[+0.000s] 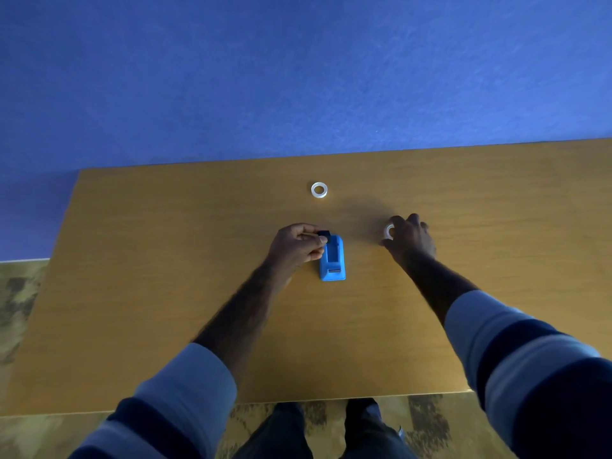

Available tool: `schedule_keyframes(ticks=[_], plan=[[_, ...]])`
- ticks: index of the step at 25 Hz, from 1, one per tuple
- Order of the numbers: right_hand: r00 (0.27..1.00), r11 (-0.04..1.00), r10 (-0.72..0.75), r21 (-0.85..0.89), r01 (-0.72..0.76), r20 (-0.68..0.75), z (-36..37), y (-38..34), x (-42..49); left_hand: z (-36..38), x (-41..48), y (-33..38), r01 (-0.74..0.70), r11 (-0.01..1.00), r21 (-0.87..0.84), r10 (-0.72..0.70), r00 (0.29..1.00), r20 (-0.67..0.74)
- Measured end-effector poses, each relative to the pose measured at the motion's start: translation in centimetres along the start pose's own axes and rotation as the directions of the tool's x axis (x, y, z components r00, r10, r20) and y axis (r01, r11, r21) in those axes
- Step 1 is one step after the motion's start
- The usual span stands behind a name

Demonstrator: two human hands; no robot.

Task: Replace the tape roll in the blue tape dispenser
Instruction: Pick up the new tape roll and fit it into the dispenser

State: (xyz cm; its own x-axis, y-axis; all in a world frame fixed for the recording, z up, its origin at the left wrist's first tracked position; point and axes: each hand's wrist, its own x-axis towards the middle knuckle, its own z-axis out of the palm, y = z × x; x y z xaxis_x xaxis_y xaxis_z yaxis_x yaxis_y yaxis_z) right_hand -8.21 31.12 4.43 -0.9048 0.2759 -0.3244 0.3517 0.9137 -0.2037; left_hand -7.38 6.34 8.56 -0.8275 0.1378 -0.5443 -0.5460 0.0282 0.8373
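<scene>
Four items
One blue tape dispenser (332,260); two tape rolls (319,189) (388,231), beyond it and right of it; one black core (324,233).

A wooden surface (165,293) is carrying a blue tape dispenser (332,261), a far tape roll (319,189) beyond it, and a nearer tape roll (388,231) to its right.

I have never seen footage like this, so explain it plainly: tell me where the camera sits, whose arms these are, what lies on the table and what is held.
There is one picture, from a camera worn on a person's head, looking down at their own two arms. On the brown wooden table stands a blue plastic tape dispenser. The left hand pinches a small black part at the dispenser's far end. The right hand grips a whitish tape ring off to the dispenser's right. A second whitish tape ring lies farther away, untouched.
</scene>
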Motion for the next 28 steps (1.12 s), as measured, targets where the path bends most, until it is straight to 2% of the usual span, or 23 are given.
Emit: schedule_keyframes(ticks=[4,8,12,16,20,28], plan=[[0.999,0.998,-0.027,0.051,0.029,-0.038,0.2,-0.2,-0.1,-0.1,0.1,0.1,-0.005,1.000,0.013,0.005,1.000,-0.002],[0.998,0.945,-0.015,0.325,0.033,-0.059,-0.5,-1.2,-1.2,-0.1,0.4,0.1,-0.001,1.000,0.020,0.001,1.000,-0.001],[0.996,0.828,-0.066,0.554,0.090,-0.063,-1.5,-3.2,-2.9,-0.3,0.5,0.2,0.006,1.000,0.006,-0.006,1.000,-0.002],[0.984,0.626,-0.154,0.779,0.030,0.086,-2.9,-5.1,-4.7,-0.4,0.5,0.5,0.016,1.000,0.009,-0.016,1.000,-0.002],[0.959,0.544,-0.256,0.838,0.042,0.118,-2.8,-6.3,-5.7,-0.5,0.7,0.2,0.006,0.999,0.053,-0.007,1.000,0.015],[0.938,0.528,-0.327,0.845,0.081,0.114,-2.4,-7.0,-5.7,-0.5,0.8,0.3,-0.022,0.994,0.107,0.020,1.000,0.021]])
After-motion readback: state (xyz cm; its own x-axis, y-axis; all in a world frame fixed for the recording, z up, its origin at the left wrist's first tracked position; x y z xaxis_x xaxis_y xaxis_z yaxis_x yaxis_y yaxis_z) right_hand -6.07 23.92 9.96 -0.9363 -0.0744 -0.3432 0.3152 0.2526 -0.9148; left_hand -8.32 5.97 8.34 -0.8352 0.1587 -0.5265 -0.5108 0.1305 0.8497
